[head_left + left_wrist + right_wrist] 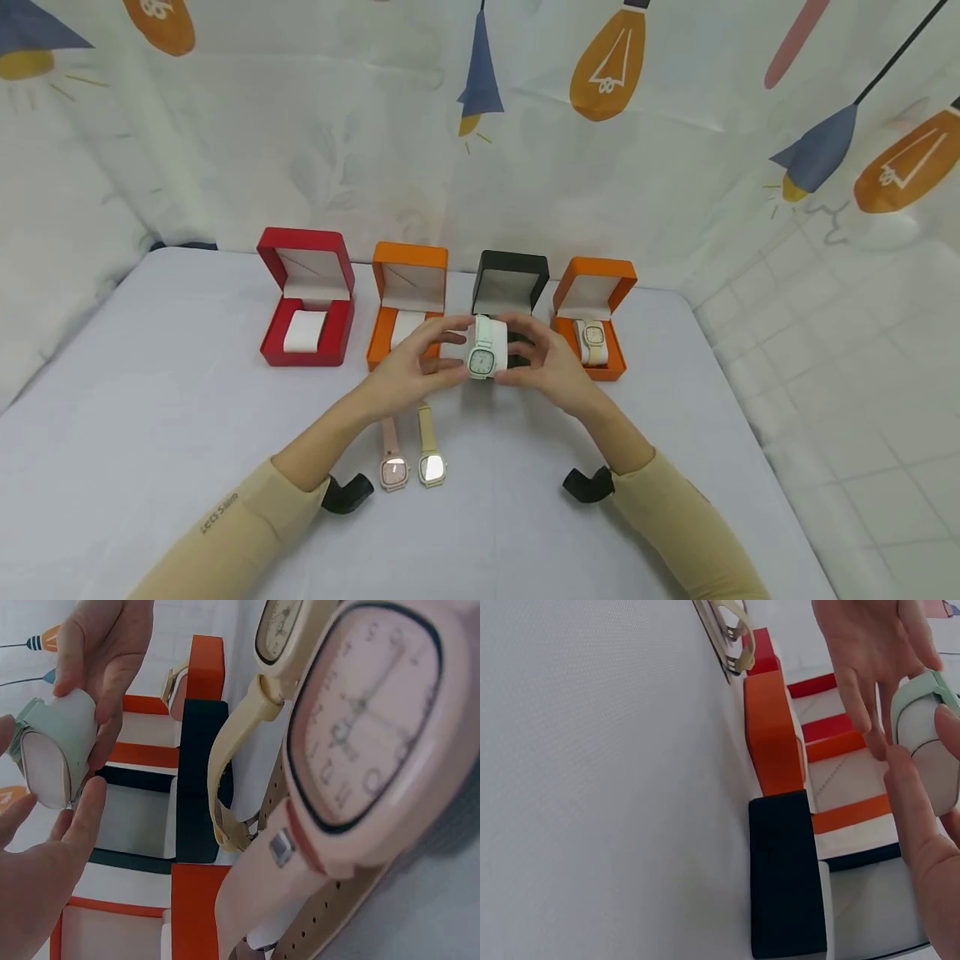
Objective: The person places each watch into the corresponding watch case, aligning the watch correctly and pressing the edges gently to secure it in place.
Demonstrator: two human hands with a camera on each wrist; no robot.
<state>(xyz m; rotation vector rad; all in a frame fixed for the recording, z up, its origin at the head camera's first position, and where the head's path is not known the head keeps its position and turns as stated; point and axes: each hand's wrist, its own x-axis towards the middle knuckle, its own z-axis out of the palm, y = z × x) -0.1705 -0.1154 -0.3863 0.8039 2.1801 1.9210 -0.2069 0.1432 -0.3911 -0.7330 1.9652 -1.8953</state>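
Observation:
A mint-green watch [482,362] is wrapped round a white cushion [498,343], raised in front of the open black box [512,265]. My left hand [420,365] pinches its left side between thumb and fingers. On the opposite side, my right hand [549,367] grips the cushion with thumb below and fingers above. The watch face points toward me in the head view. Below the left wrist lie a pink watch [393,471] and a pale yellow watch [432,467], both large in the left wrist view. The hands partly cover the black box's base.
A red box [273,354] and an orange box [377,346] stand open at left, each with a white cushion. The right orange box [609,367] holds a cream watch [594,337] on its cushion. A patterned curtain [337,125] hangs behind the white-covered table [187,400].

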